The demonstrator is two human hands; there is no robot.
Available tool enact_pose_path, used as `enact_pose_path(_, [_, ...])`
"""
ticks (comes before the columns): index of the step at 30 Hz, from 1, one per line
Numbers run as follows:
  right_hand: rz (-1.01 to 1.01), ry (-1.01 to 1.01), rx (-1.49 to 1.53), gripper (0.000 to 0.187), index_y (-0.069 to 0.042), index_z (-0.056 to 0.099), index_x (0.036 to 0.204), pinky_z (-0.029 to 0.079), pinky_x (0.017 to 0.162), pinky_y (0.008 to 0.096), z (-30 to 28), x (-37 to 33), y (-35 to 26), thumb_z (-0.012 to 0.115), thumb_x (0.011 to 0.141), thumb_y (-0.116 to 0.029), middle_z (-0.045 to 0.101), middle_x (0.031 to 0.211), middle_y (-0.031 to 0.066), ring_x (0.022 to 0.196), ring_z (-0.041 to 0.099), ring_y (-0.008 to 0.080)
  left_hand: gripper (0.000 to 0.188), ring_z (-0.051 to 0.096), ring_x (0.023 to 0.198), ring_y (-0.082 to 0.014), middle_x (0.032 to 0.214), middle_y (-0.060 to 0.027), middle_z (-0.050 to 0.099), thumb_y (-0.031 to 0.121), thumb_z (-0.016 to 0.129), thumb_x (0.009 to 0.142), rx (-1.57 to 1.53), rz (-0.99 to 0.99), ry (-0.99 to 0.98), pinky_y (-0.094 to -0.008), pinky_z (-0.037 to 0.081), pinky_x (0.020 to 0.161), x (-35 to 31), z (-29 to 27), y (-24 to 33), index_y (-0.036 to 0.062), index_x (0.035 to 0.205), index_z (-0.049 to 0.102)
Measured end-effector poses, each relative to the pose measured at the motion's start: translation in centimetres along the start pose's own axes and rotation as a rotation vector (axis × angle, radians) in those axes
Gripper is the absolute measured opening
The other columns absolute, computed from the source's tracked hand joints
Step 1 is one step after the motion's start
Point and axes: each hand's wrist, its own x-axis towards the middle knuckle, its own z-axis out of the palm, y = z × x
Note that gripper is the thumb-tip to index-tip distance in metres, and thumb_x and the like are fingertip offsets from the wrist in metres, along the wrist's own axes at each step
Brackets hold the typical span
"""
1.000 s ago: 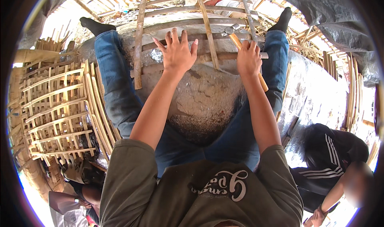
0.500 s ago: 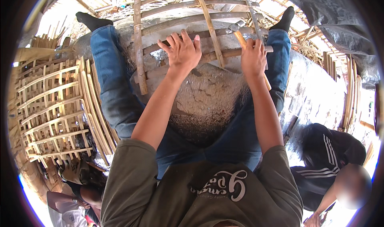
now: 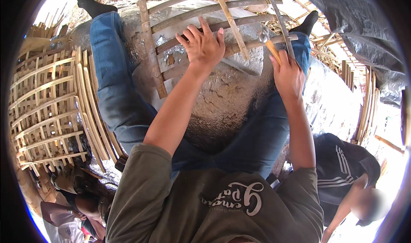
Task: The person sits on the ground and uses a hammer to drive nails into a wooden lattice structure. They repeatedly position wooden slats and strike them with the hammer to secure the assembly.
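Between my outstretched legs lies a lattice of bamboo strips [image 3: 230,22], its lengthwise strips crossed by several slats. Over its near left part is my left hand [image 3: 203,46], open with fingers spread, at one of the cross slats; whether the palm presses on it I cannot tell. My right hand [image 3: 290,73] is closed round the wooden handle of a hammer [image 3: 273,50]. The hammer's metal head points away from me, over the right end of the near slats. Under the lattice's near edge shows a grey stone-like block [image 3: 252,62].
A finished-looking bamboo lattice panel [image 3: 47,106] and long loose strips [image 3: 92,110] are at my left. Behind on the right a person in black [image 3: 344,166] bends down; another person [image 3: 64,215] is at lower left. Dark plastic sheeting [image 3: 364,24] hangs at upper right.
My right hand and the hammer have moved right and toward me, off the near slat. The lattice has turned slightly, baring more of the block. My left hand has shifted a little right.
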Motion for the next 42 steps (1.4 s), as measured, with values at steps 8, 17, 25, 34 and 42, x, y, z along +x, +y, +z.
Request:
enact_pose_path(8, [-0.152, -0.154, 0.061, 0.024, -0.012, 0.051, 0.093, 0.053, 0.050, 0.0412, -2.7, -3.9, -0.5, 0.062, 0.096, -0.033, 0.061, 0.072, 0.0054, 0.063, 0.067, 0.0279, 0.067, 0.037, 0.135, -0.0445, 0.158, -0.0270, 0.017, 0.056, 0.026, 0.103, 0.140, 0.089, 0.126, -0.0771, 0.001, 0.111, -0.3, 0.0, 0.9, 0.0169, 0.158, 0.024])
enact_pose_path(17, [-0.348, -0.155, 0.081, 0.018, -0.011, 0.053, 0.099, 0.056, 0.052, 0.0366, -2.8, -3.3, -2.4, 0.063, 0.095, -0.026, 0.058, 0.073, 0.0045, 0.064, 0.067, 0.0237, 0.056, 0.033, 0.141, -0.0424, 0.165, -0.0151, 0.010, 0.050, 0.024, 0.105, 0.182, 0.121, -0.049, -0.0803, 0.001, 0.110, 0.0, -1.3, 1.3, 0.0348, 0.159, 0.019])
enact_pose_path(25, [-0.381, -0.208, -0.048, 0.017, -0.011, 0.053, 0.098, 0.056, 0.050, 0.0334, -2.6, -2.4, -1.9, 0.060, 0.097, -0.027, 0.058, 0.072, 0.0037, 0.065, 0.068, 0.0199, 0.052, 0.014, 0.152, -0.0328, 0.167, -0.0035, 0.007, 0.049, 0.021, 0.107, 0.283, 0.366, 0.109, -0.0787, 0.008, 0.112, 0.6, -0.3, 1.4, 0.0398, 0.158, 0.017])
enact_pose_path(34, [-0.273, -0.242, 0.066, 0.019, -0.011, 0.053, 0.101, 0.056, 0.053, 0.0371, -2.6, -4.0, -1.2, 0.063, 0.095, -0.027, 0.061, 0.075, 0.0053, 0.068, 0.069, 0.0238, 0.076, 0.004, 0.154, -0.0286, 0.168, -0.0029, 0.003, 0.071, 0.013, 0.097, 0.228, 0.511, 0.024, -0.0700, 0.004, 0.118, 1.4, 0.4, 0.4, 0.0297, 0.160, 0.009])
enact_pose_path(42, [-0.209, -0.252, 0.140, 0.019, -0.012, 0.054, 0.104, 0.057, 0.055, 0.0398, -2.8, -4.2, -0.1, 0.065, 0.094, -0.025, 0.063, 0.080, 0.0061, 0.070, 0.070, 0.0269, 0.105, 0.006, 0.153, -0.0337, 0.168, -0.0040, 0.001, 0.092, 0.018, 0.081, 0.358, 0.532, -0.114, -0.0732, 0.008, 0.116, 1.0, -1.5, 1.0, 0.0260, 0.161, 0.003])
